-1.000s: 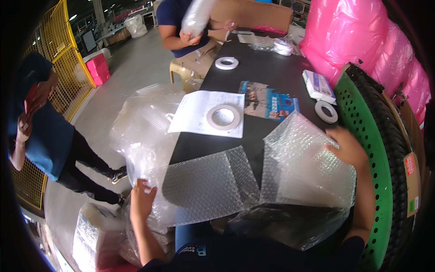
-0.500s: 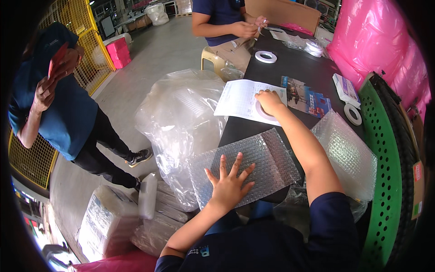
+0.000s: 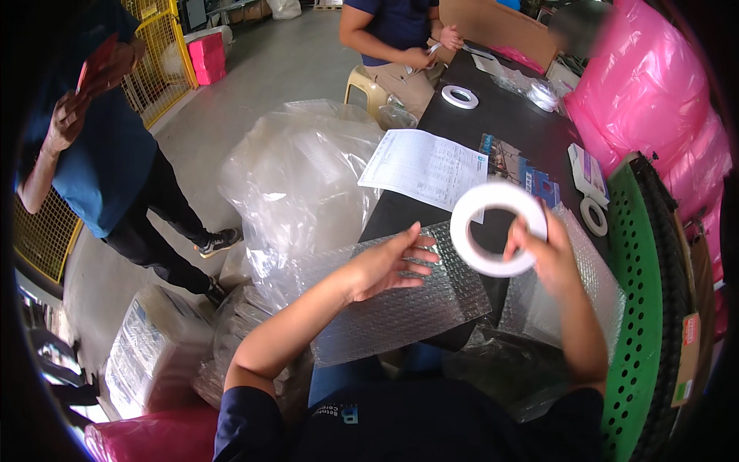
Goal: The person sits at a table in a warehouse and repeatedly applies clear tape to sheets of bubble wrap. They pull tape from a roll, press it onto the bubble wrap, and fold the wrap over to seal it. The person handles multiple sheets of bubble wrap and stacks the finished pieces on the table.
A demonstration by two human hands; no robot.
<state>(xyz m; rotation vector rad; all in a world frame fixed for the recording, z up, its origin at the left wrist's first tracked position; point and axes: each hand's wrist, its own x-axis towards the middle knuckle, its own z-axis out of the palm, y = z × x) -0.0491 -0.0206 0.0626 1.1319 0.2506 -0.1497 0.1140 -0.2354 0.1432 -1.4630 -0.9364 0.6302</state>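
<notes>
At the near edge of the dark surface [image 3: 531, 127] lies a sheet of bubble wrap [image 3: 400, 308], hanging a little over that edge. The left hand [image 3: 385, 266] is open with the fingers spread, and it hovers just over the sheet or touches it lightly; I cannot tell which. It holds nothing. The right hand [image 3: 550, 254] is closed around a white roll of tape [image 3: 498, 229] and lifts it above the near right part of the surface, the ring facing the camera. Under this hand lies a second piece of bubble wrap [image 3: 593, 296], at the near right corner.

Beyond the hands, a white printed paper sheet [image 3: 423, 169] lies at the left edge of the surface, partly over it. Beside it, toward the middle, is a blue printed booklet [image 3: 519, 169]. At the right edge there is a small white box [image 3: 589, 173] with a smaller tape ring [image 3: 593, 217] just before it. Along this right edge stands a green perforated panel [image 3: 643, 308], and behind it big pink plastic bags [image 3: 654, 108].

To the left of the surface, on the floor, stands a large clear plastic bag [image 3: 300, 185], and nearer lie wrapped white packages [image 3: 154, 354].

At the far end lies another white tape roll [image 3: 459, 97], and a seated person [image 3: 400, 38] handles something small there. At the far left a standing person [image 3: 100, 146] in blue is near a yellow wire cage [image 3: 165, 58] and a pink box [image 3: 208, 58].
</notes>
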